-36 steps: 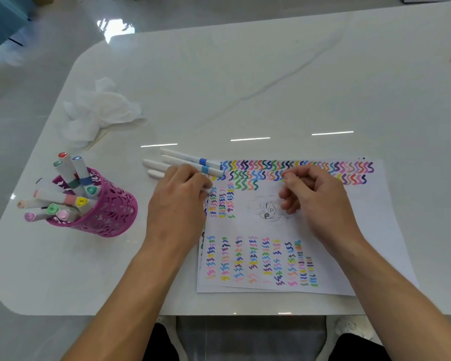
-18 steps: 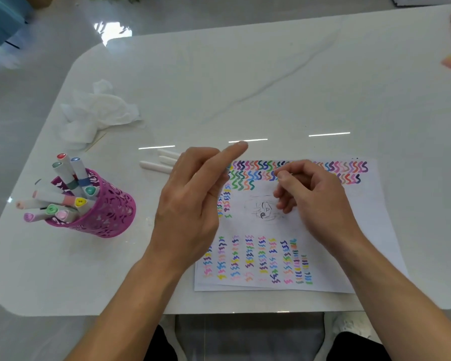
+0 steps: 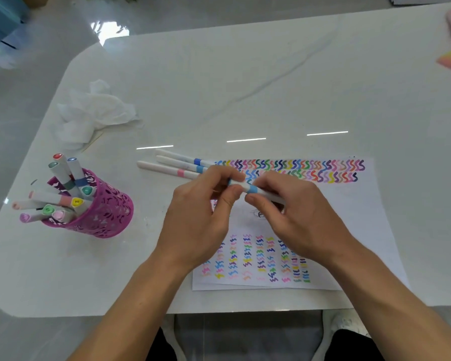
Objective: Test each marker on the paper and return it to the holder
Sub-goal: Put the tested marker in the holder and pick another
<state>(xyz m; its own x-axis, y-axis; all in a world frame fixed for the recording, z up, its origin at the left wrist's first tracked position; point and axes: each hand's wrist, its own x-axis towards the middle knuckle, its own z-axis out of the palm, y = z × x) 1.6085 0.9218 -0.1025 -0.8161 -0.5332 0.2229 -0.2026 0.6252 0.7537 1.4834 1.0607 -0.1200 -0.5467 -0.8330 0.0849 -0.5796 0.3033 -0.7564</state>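
Your left hand and right hand meet over the upper middle of the paper, and both are clamped on one marker. The left thumb and fingers pinch its left end and the right thumb and fingers pinch the barrel just right of its coloured band. The marker lies crosswise between your thumbs, tilted slightly down to the right. Its left tip is hidden in your left fingers and its right part runs under your right hand.

It has a white barrel with a light blue band at the middle, and a sliver of darker blue shows at your left fingertips. Whether a cap is on or off, you cannot tell from here.

Three loose markers lie side by side on the table, just left of the paper's top corner – two with blue bands, one with a pink band. The pink openwork holder stands well to the left, upright, with stored markers leaning out of it. There are about ten, but they overlap too much for an exact count. The paper carries two rows of coloured squiggles along the top and columns of short ones lower down. One crumpled white tissue sits beyond the holder
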